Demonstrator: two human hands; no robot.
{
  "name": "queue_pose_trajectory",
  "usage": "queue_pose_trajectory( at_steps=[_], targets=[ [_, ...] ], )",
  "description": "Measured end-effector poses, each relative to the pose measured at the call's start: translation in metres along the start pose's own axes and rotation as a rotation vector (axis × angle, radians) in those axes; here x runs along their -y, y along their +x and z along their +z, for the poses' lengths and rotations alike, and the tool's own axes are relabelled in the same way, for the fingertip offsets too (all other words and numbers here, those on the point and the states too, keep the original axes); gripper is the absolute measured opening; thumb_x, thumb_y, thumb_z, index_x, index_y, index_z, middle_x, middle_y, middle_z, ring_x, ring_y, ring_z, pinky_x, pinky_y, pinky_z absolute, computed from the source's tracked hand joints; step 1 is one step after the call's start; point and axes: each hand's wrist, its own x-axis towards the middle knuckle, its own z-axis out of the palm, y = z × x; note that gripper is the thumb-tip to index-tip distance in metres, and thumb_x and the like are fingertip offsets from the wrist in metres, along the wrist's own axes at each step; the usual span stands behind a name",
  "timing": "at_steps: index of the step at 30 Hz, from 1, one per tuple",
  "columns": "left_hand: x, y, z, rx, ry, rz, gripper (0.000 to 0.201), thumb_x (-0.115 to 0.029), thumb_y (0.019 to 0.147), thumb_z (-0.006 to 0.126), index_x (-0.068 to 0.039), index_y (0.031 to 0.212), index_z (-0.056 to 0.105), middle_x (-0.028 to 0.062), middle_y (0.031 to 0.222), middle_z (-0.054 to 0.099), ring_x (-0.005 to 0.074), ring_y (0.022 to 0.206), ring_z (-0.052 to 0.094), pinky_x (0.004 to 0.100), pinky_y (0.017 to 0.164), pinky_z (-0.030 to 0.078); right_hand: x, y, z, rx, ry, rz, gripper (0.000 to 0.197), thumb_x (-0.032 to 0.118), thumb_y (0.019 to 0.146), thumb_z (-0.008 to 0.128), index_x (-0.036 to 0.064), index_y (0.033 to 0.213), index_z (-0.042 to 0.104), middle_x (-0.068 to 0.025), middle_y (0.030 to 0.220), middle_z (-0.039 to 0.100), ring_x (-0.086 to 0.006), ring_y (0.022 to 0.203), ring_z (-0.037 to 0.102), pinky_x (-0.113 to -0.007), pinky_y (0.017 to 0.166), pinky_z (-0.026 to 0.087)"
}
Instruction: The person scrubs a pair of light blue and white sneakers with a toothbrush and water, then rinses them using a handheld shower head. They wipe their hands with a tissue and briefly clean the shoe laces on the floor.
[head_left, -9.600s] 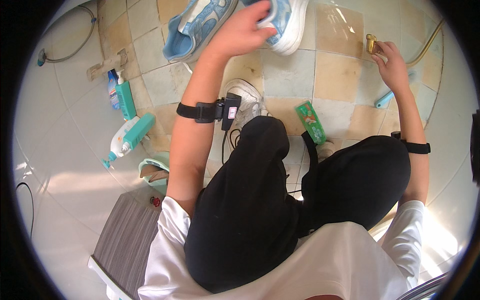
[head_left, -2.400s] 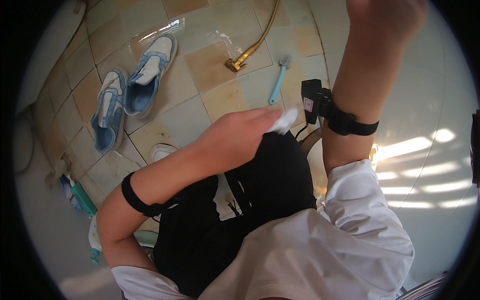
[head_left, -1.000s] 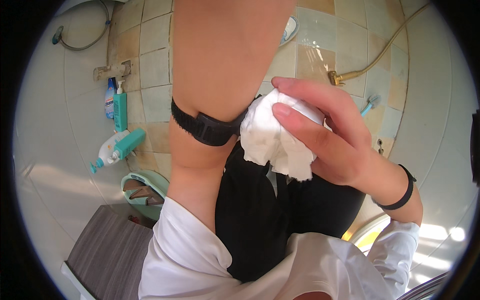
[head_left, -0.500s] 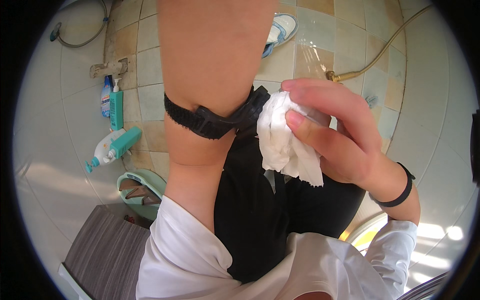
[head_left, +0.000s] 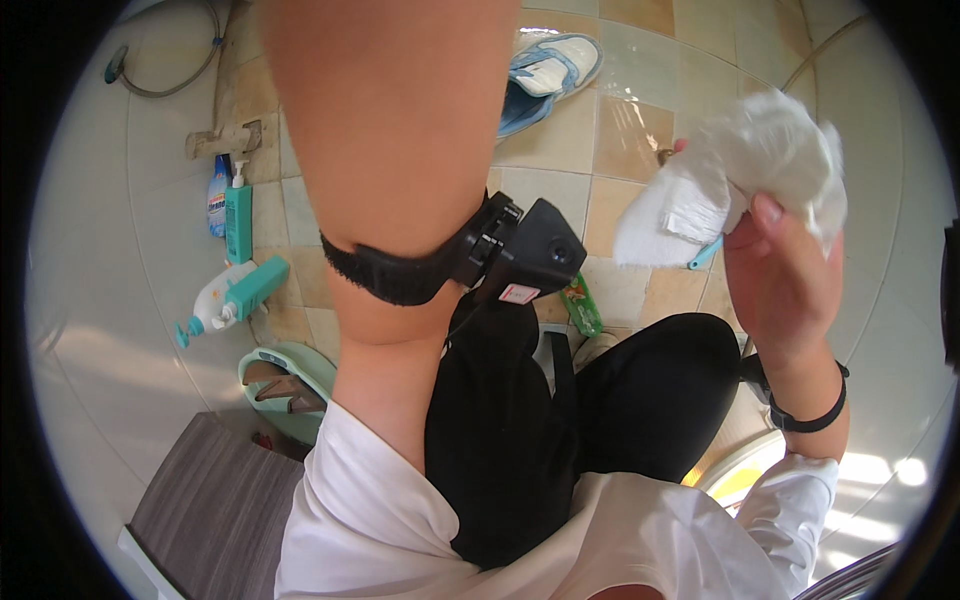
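Observation:
My right hand (head_left: 790,280) is closed on a bunched white tissue (head_left: 770,150), thumb pressed against its lower edge. The tissue is held up over the tiled floor, right of my left forearm (head_left: 390,130), with its folds spread out and partly blurred. That forearm rises close in front of me and leaves the picture at the top, so my left hand is out of sight. Round the forearm runs a black strap (head_left: 400,277) carrying a small black camera box (head_left: 540,250). Beyond it, a white and blue shoe (head_left: 555,75) lies on the floor.
Along the left wall stand a teal pump bottle (head_left: 238,220), a blue bottle (head_left: 217,200) and toppled bottles (head_left: 255,288). A pale green basin (head_left: 325,365) sits beside a grey wood-grain surface (head_left: 215,500). A green packet (head_left: 580,305) lies beyond my knees. A hose (head_left: 825,50) hangs at the right.
My right hand has moved right and away from the strap with the tissue, which is now more spread out. The camera box has come into full view, and my left forearm has shifted slightly left.

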Motion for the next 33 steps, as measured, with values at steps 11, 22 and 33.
queue_pose_trajectory(
  at_steps=[11,22,33],
  targets=[
    [-0.035,0.023,0.028,0.260,-0.360,0.033,0.040,-0.038,0.095,0.047,0.000,0.105,0.055,0.0080,0.096,0.058,0.0194,0.088,0.053,0.0340,0.081,0.041,-0.015,-0.003,0.022,0.498,-0.314,-0.051,0.040,0.003,0.081,0.073,0.0000,0.119,0.059,-0.0132,0.117,0.063,-0.0217,0.105,0.062,-0.036,0.092,0.049],
    [-0.057,0.037,0.058,0.341,-0.356,-0.056,0.043,-0.040,0.096,0.045,0.000,0.106,0.054,0.0085,0.097,0.056,0.0201,0.090,0.052,0.0352,0.082,0.041,-0.044,-0.009,0.065,0.610,-0.375,-0.485,0.047,0.004,0.072,0.084,-0.0002,0.111,0.059,-0.0184,0.110,0.060,-0.0290,0.091,0.064,-0.034,0.079,0.053],
    [-0.070,0.046,0.068,0.354,-0.329,-0.094,0.045,-0.043,0.096,0.044,0.000,0.106,0.054,0.0090,0.098,0.055,0.0207,0.091,0.051,0.0365,0.082,0.040,-0.055,-0.005,0.075,0.656,-0.409,-0.642,0.038,0.001,0.071,0.080,0.0008,0.104,0.062,-0.0206,0.112,0.060,-0.0319,0.091,0.065,-0.035,0.077,0.055]
  ],
)
